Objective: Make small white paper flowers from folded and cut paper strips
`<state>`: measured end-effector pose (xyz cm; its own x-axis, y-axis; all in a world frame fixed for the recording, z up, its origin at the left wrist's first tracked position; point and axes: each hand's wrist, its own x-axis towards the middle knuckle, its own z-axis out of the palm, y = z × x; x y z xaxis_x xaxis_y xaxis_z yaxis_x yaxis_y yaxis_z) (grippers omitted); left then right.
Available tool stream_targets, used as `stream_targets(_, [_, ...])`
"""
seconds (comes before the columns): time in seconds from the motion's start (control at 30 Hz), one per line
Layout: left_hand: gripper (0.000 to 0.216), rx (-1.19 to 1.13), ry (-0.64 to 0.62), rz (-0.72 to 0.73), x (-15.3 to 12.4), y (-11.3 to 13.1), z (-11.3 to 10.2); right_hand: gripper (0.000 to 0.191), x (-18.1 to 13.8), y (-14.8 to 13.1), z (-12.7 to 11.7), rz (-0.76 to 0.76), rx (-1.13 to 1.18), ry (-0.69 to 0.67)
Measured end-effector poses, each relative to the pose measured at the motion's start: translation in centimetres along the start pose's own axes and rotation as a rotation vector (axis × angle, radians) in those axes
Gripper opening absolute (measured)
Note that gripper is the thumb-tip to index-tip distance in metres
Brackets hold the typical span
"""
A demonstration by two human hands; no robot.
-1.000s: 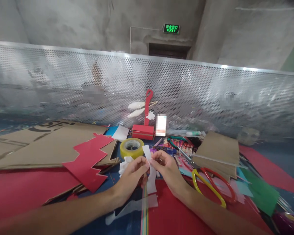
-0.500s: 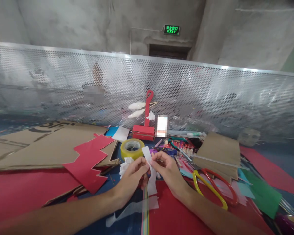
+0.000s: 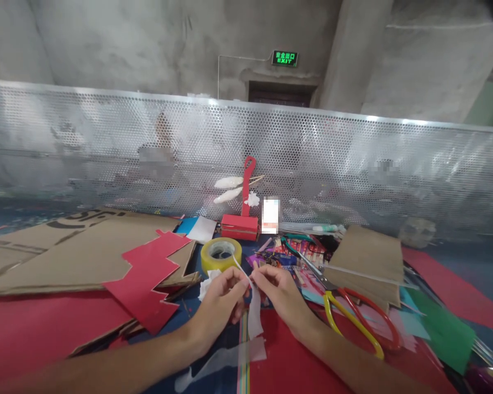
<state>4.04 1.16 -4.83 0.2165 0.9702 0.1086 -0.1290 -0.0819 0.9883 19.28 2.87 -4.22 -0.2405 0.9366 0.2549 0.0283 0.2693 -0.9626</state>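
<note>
Between the fingertips of both hands is a narrow white paper strip (image 3: 255,314), its lower end hanging down and its upper end seen nearly edge-on. My left hand (image 3: 225,293) pinches it from the left. From the right, my right hand (image 3: 281,290) grips it with thumb and fingers. Just behind the left hand lies crumpled white paper (image 3: 207,284), beside a roll of yellow tape (image 3: 207,258). Below the hands, a translucent strip (image 3: 225,361) rests across the edge of a stack of red sheets (image 3: 304,355).
Scissors (image 3: 353,317) with yellow and red handles lie at right, near brown cardboard (image 3: 365,262) and green paper (image 3: 447,328). Large cardboard (image 3: 119,251) and a zigzag-cut red piece (image 3: 152,279) cover the left. A red stand (image 3: 240,225) is before a perforated metal screen (image 3: 332,148).
The white strip's upper end has turned from facing me to nearly edge-on. Both hands keep their pinch on it. The whole view has shifted slightly.
</note>
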Motion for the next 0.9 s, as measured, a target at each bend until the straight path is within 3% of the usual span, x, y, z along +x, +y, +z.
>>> stream_targets(0.5, [0.029,-0.001,0.005,0.012,-0.1,0.1,-0.2,0.018,-0.7,-0.8,0.1,-0.129,-0.211,0.014])
stream_targets(0.7, [0.025,-0.040,-0.032,0.015,-0.1,-0.1,-0.3,0.016,-0.7,-0.9,0.1,-0.137,-0.198,0.018])
stream_targets(0.9, [0.027,0.049,0.045,0.010,-0.2,0.2,0.0,0.012,-1.1,-0.9,0.2,-0.149,-0.147,0.065])
